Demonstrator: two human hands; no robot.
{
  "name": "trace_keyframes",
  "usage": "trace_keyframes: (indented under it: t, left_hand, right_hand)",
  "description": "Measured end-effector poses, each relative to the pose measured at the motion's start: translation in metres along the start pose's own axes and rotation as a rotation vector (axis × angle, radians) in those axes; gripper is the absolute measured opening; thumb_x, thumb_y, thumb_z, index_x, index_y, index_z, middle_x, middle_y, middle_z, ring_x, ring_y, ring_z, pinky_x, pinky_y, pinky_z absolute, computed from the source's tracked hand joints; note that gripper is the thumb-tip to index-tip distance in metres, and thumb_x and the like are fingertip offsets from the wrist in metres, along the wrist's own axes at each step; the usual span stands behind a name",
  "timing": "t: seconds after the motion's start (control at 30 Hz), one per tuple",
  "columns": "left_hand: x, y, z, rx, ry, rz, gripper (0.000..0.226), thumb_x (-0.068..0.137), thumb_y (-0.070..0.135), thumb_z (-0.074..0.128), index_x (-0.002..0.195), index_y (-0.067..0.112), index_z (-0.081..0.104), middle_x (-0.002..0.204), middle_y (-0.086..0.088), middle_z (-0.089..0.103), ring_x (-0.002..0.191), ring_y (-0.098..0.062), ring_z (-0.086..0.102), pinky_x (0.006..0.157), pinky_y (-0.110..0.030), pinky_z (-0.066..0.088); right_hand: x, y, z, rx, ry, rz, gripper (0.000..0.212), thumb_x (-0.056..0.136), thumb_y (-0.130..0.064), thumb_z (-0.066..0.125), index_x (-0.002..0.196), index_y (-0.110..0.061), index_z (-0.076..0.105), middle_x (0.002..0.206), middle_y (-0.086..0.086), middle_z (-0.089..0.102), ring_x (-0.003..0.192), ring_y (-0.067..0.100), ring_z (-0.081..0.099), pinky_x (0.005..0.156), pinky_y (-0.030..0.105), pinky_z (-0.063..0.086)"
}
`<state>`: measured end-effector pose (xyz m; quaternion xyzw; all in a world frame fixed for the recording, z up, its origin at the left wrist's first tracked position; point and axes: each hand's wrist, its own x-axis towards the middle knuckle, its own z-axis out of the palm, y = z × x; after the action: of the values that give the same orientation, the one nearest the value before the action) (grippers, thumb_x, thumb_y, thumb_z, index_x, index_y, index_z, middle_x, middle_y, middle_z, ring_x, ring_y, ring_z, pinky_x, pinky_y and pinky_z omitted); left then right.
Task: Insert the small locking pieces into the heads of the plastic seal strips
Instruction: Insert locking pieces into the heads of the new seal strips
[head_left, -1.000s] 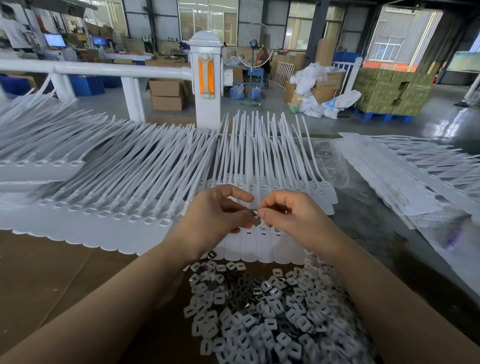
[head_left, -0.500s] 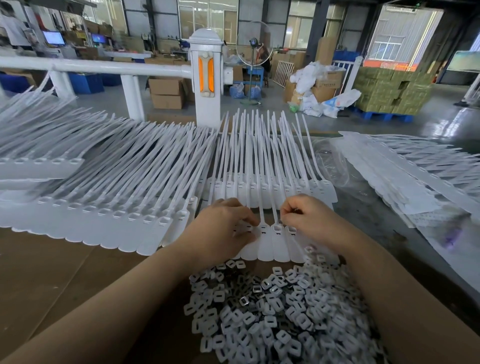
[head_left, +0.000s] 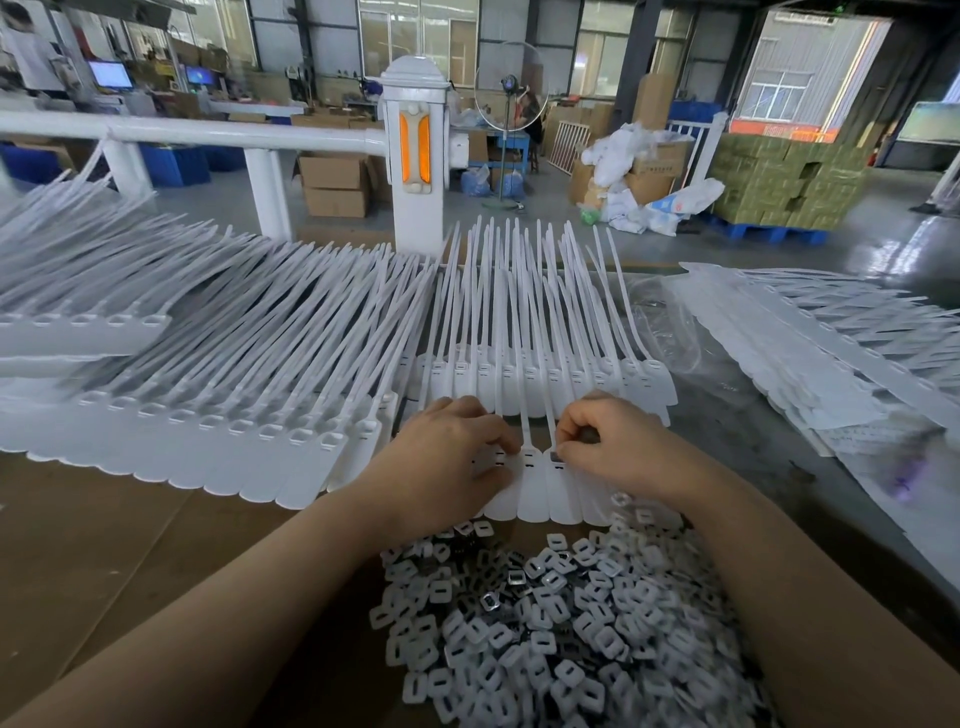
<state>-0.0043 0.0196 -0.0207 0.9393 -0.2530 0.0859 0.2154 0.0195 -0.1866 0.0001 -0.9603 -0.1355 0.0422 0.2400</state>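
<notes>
Hands rest on the seal strips (head_left: 530, 467): left hand (head_left: 447, 457) flat, its grip empty; right hand (head_left: 618, 447) pinches a locking piece (head_left: 555, 457) at a strip head.

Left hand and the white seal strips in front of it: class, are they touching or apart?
Touching. The head view shows the left hand lying flat on the heads of the seal strips, its fingertips pressed onto them with no gap visible.

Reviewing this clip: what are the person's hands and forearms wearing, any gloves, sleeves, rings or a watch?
Nothing visible. The left hand and right hand are bare, with no gloves or rings on the sides facing the camera. Both forearms are uncovered down to the bottom edge of the frame: no sleeve cuffs, watch or wristband in view.
</notes>
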Motion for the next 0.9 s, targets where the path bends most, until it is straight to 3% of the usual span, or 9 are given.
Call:
trace_keyframes:
  t: [0.33,0.63,0.77,0.9]
  left_hand:
    - [0.001,0.001,-0.001,0.012,-0.025,-0.004,0.025,0.092,0.038,0.061,0.116,0.033,0.063,0.116,0.007,0.056,0.112,-0.015,0.049,0.099,-0.036,0.041]
    - [0.002,0.008,-0.003,-0.047,0.003,0.108,0.021,0.089,0.033,0.069,0.11,0.035,0.069,0.107,0.012,0.057,0.104,-0.009,0.051,0.095,-0.03,0.041]
    - [0.0,0.021,-0.004,-0.218,-0.128,0.26,0.018,0.084,0.03,0.075,0.1,0.036,0.075,0.088,0.028,0.052,0.091,0.004,0.051,0.084,-0.012,0.038]
    - [-0.001,0.024,-0.003,-0.203,-0.233,0.286,0.018,0.085,0.034,0.073,0.102,0.039,0.075,0.084,0.016,0.057,0.084,-0.004,0.052,0.077,-0.013,0.039]
  right_hand:
    - [0.002,0.006,0.001,0.133,0.0,0.038,0.014,0.088,-0.02,0.065,0.08,-0.031,0.06,0.083,-0.009,0.063,0.078,0.01,0.061,0.083,0.041,0.055]
    - [0.003,0.007,0.002,0.18,0.019,0.049,0.015,0.091,-0.021,0.061,0.085,-0.035,0.06,0.089,-0.009,0.066,0.085,0.012,0.064,0.086,0.043,0.055]
    - [0.004,0.006,0.004,0.202,0.063,0.047,0.014,0.093,-0.024,0.062,0.085,-0.036,0.062,0.085,-0.01,0.067,0.079,0.009,0.064,0.083,0.044,0.055]
    - [0.003,0.005,0.005,0.204,0.089,0.045,0.015,0.092,-0.025,0.063,0.082,-0.036,0.062,0.082,-0.011,0.067,0.081,0.009,0.064,0.085,0.045,0.054]
